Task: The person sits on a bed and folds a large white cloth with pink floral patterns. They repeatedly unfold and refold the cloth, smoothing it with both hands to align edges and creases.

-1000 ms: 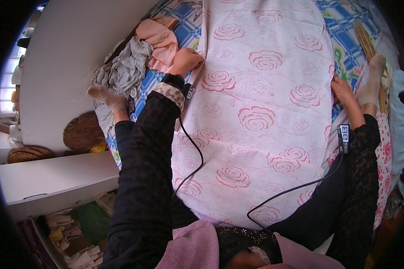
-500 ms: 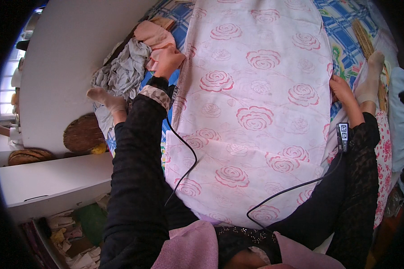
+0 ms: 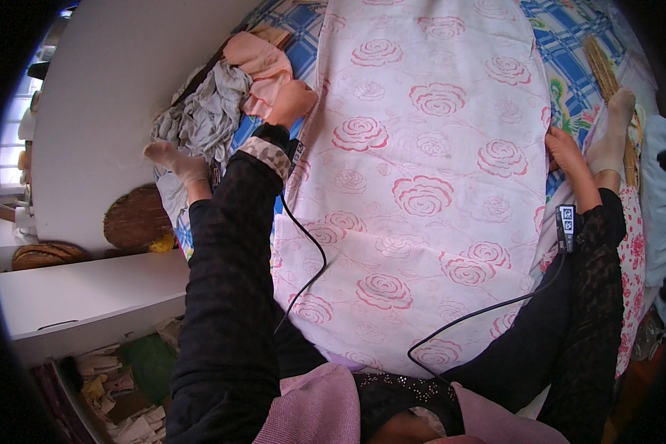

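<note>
A long white cloth printed with pink roses lies spread between my legs, its near end folded over in a flap. At its left edge my left hand is closed on the fabric, the fingertips partly hidden by the hand. My right hand grips the opposite edge, fingers curled round it and partly out of sight. Beside my left hand lies a crumpled peach cloth, with a heap of grey cloth next to it.
A blue checked cover lies underneath. My feet flank the cloth. A straw bundle is at the far right. Round brown woven pieces lean by the white wall. An open drawer holds fabric scraps. Black cables run from my wrists.
My left hand has shifted slightly toward the right and nearer to me, turning a little along the cloth's left edge. My right hand stays where it was.
</note>
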A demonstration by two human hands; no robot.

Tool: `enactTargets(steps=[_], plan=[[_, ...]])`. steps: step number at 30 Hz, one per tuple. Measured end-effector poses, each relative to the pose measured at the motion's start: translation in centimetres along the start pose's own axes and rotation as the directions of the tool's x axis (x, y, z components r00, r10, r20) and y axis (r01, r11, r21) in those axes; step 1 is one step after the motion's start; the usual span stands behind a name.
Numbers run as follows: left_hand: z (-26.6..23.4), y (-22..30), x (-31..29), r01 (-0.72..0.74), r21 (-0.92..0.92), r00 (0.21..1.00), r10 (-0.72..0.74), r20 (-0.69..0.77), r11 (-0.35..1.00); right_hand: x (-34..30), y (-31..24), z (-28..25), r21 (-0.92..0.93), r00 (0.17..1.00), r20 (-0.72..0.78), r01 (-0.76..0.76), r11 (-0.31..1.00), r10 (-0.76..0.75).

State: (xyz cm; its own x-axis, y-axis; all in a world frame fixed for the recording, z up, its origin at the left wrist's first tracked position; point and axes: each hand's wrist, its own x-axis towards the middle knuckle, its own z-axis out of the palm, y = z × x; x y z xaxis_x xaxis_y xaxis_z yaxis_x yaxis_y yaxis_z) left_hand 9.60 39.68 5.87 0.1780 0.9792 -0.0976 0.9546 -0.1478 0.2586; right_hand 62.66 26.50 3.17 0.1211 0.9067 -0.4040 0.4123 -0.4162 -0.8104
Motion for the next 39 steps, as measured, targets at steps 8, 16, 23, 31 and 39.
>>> enactTargets(steps=[8, 16, 23, 31, 39], plan=[[0.7, -2.1, -0.9, -0.079, 0.326, 0.891, 0.213, -0.401, 0.942, 0.5, 1.1, -0.9, 0.171, 0.995, -0.04, -0.083, 0.982, 0.092], [3.6, -6.3, 1.9, 0.161, -0.192, 0.97, -0.191, -0.152, 0.968, 0.8, 1.6, 0.8, 0.343, 0.997, 0.038, 0.045, 0.938, -0.062], [1.8, -5.7, -0.4, -0.381, -0.193, 0.919, 0.348, -0.185, 0.904, -0.2, 0.2, -0.3, 0.305, 0.991, 0.123, -0.082, 0.949, 0.046], [-0.1, -2.8, -1.1, -0.295, -0.043, 0.955, 0.293, -0.041, 0.955, 0.4, -0.6, 1.4, 0.55, 0.99, 0.137, -0.061, 0.833, -0.018], [1.2, -1.7, 1.0, -0.131, -0.652, 0.991, 0.109, -0.075, 0.746, 1.7, -0.9, 0.4, 0.681, 0.986, 0.084, 0.046, 0.731, -0.141]])
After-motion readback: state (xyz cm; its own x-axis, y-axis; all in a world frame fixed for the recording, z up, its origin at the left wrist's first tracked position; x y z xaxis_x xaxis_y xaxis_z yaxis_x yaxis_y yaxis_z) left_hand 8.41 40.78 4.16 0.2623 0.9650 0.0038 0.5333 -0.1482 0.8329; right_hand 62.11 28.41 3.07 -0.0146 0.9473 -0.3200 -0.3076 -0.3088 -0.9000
